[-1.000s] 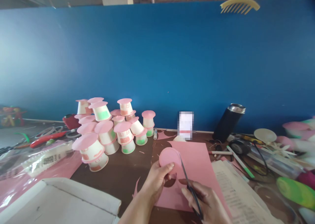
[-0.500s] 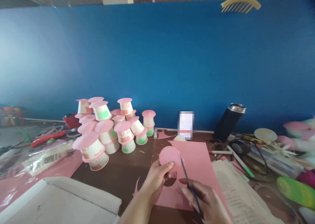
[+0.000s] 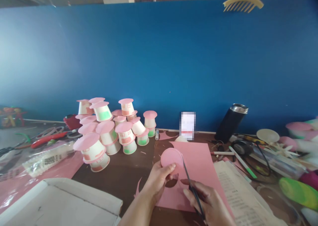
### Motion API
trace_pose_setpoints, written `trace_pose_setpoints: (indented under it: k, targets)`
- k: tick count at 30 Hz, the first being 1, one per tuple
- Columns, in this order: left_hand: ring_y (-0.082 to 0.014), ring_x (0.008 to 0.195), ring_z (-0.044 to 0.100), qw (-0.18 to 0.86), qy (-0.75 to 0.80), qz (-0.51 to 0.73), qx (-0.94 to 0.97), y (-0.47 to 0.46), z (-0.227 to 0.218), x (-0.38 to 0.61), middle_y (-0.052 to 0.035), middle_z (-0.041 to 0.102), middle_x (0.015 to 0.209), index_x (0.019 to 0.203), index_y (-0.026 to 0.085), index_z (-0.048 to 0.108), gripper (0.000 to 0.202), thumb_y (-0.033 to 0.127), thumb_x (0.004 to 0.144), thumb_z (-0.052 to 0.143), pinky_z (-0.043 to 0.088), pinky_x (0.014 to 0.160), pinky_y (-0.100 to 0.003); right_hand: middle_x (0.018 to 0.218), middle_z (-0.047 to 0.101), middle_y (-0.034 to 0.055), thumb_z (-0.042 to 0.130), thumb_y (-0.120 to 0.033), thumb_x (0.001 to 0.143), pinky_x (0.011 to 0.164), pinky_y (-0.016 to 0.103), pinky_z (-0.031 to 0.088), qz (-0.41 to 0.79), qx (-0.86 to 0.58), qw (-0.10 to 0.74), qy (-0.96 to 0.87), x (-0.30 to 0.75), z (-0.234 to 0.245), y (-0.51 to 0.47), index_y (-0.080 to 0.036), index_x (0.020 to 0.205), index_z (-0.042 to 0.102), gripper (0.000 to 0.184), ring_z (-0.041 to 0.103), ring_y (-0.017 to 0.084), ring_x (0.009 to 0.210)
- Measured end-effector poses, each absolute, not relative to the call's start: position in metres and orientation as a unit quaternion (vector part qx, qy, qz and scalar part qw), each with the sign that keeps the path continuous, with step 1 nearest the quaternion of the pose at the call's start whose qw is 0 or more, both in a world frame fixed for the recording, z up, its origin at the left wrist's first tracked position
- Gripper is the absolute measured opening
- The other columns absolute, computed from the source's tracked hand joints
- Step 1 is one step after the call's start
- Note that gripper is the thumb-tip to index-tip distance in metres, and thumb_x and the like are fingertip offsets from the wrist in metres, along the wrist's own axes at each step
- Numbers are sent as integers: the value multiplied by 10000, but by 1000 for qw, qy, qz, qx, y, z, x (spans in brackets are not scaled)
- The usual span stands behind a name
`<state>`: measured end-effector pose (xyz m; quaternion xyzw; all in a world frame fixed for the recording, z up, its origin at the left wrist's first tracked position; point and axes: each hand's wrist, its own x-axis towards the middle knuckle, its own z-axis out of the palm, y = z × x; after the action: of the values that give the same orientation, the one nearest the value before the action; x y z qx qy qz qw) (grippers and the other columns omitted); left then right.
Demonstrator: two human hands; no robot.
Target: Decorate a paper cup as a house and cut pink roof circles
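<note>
My left hand [image 3: 159,181] pinches a round pink paper disc [image 3: 171,159] between thumb and fingers. My right hand [image 3: 207,199] is closed on dark scissors [image 3: 194,193], whose blades lie along the disc's right edge. Beneath both hands spreads a larger pink paper sheet [image 3: 198,166] with a rounded cutout near the left hand. A thin pink scrap [image 3: 138,188] lies left of my left wrist. To the left stand several stacked white paper cups [image 3: 103,112] with pink disc tops, some coloured green or pink and some drawn with windows.
An open white cardboard box [image 3: 74,203] occupies the front left. Plastic-wrapped items [image 3: 49,159] lie behind it. On the right are a black flask [image 3: 231,123], a printed paper sheet [image 3: 235,189], a green-capped marker [image 3: 243,162] and a yellow-green object [image 3: 298,191]. A blue partition [image 3: 159,60] rises behind.
Almost nothing differs. Both hands, the disc and the scissors keep nearly the same place.
</note>
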<state>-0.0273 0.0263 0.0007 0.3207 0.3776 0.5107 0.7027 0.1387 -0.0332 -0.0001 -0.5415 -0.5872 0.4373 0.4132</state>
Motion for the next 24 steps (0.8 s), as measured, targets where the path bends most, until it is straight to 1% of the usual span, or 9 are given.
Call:
trace_pose_setpoints:
  k: [3,7,13,17,20,24]
  targets:
    - [-67,533,408,702,380,505,329,25,3,-27,-12,564,649,754,95,646,360,370,640,848,317,542,-222,632,617,-4,769,-483,754,577,217,489,442,-538,412,-587,140,0,-32,-179,1064,778,434,572,168,616]
    - [-74,538,404,701,380,499,340,24,6,-27,5,531,612,725,105,628,354,367,636,849,307,540,-222,609,594,-11,742,-509,775,565,223,475,445,-542,405,-586,141,0,-31,-173,1086,768,459,538,157,581]
    - [-78,551,409,699,383,496,345,24,4,-28,-3,546,645,766,104,638,365,380,644,844,321,557,-230,675,629,4,709,-537,795,615,233,486,446,-532,404,-595,142,2,-33,-182,1077,770,457,565,173,640]
    - [-76,546,407,697,387,496,344,24,4,-28,-3,547,648,764,108,639,357,377,647,843,321,555,-229,621,558,-26,743,-502,778,555,211,443,453,-534,405,-588,143,-1,-34,-186,1078,765,437,499,141,586]
    - [-74,542,407,696,387,498,343,24,4,-28,2,540,640,765,110,643,361,381,642,848,320,549,-225,589,500,-40,736,-497,786,513,208,409,455,-532,405,-588,143,-2,-34,-184,1079,761,430,439,124,547]
    - [-74,550,411,698,386,498,340,24,4,-28,-10,559,665,787,104,653,374,385,640,851,326,552,-222,592,454,-46,717,-514,798,511,210,390,454,-535,404,-587,143,-2,-33,-173,1079,753,443,415,122,555]
